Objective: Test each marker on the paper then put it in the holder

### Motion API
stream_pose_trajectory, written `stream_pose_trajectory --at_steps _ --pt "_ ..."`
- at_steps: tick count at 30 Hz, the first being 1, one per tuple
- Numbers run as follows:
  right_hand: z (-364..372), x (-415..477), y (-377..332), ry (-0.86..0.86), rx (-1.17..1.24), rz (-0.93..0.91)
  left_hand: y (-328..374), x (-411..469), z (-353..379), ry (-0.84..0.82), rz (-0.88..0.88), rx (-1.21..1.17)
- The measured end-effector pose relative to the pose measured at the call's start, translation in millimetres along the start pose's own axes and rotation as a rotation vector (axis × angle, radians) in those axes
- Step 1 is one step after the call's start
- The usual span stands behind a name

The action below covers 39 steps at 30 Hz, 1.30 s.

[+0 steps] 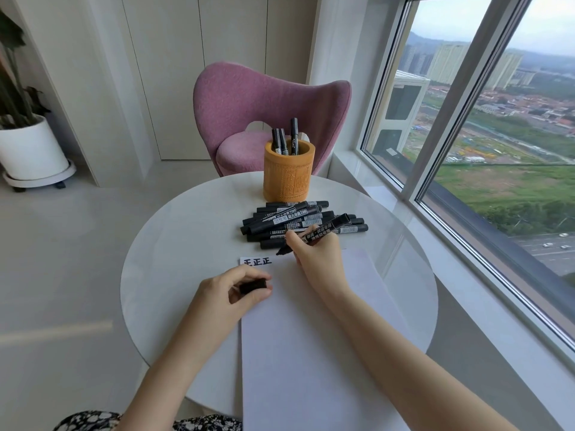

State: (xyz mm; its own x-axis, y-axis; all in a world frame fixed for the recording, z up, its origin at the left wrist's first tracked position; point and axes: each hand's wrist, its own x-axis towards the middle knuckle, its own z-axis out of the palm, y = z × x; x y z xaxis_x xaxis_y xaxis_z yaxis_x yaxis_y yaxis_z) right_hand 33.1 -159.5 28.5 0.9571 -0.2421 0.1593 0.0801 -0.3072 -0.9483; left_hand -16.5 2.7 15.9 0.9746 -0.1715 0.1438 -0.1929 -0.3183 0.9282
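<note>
An uncapped marker [314,236] is gripped by the right hand [314,253], tip at nine o'clock above the paper [311,337]. Its cap [252,286] is pinched by the left hand [230,298].

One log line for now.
right hand: holds uncapped marker, tip near paper | left hand: pinches cap | holder: three markers | marker pile: beside holder

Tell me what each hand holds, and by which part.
The right hand grips an uncapped black marker low on its barrel, near the tip. The left hand pinches the loose cap by its sides between thumb and fingers.
</note>
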Motion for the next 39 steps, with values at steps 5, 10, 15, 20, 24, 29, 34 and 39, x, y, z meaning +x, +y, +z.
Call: stream_pose_trajectory --at_steps 5,10,15,20,24,29,34,39 --pt "3.8 1.0 2.7 0.010 -0.007 -0.027 -0.5 -0.3 -0.3 -0.006 -0.005 -0.001" --pt "4.4 0.7 3.0 0.007 -0.012 -0.020 -1.4 -1.1 0.0 0.001 -0.023 -0.026" --pt "5.3 0.2 3.0 0.006 -0.030 -0.038 -2.3 -0.5 0.0 -0.001 -0.025 -0.013" --pt "6.0 -0.2 2.7 0.002 -0.030 -0.052 -2.8 -0.9 0.4 0.004 -0.017 0.001" --pt "6.7 0.1 4.3 -0.006 -0.037 -0.054 -3.0 -0.9 -0.2 0.006 -0.017 0.001" --pt "8.5 0.1 4.7 -0.004 -0.081 -0.077 -2.5 -1.0 -0.3 0.001 -0.017 0.005" --pt "8.2 0.0 5.1 0.044 -0.077 -0.096 -2.0 -1.8 -0.7 0.001 -0.019 0.000" --pt "7.6 0.3 5.5 0.054 -0.071 -0.076 -2.1 -1.5 -1.0 0.000 -0.020 0.000"
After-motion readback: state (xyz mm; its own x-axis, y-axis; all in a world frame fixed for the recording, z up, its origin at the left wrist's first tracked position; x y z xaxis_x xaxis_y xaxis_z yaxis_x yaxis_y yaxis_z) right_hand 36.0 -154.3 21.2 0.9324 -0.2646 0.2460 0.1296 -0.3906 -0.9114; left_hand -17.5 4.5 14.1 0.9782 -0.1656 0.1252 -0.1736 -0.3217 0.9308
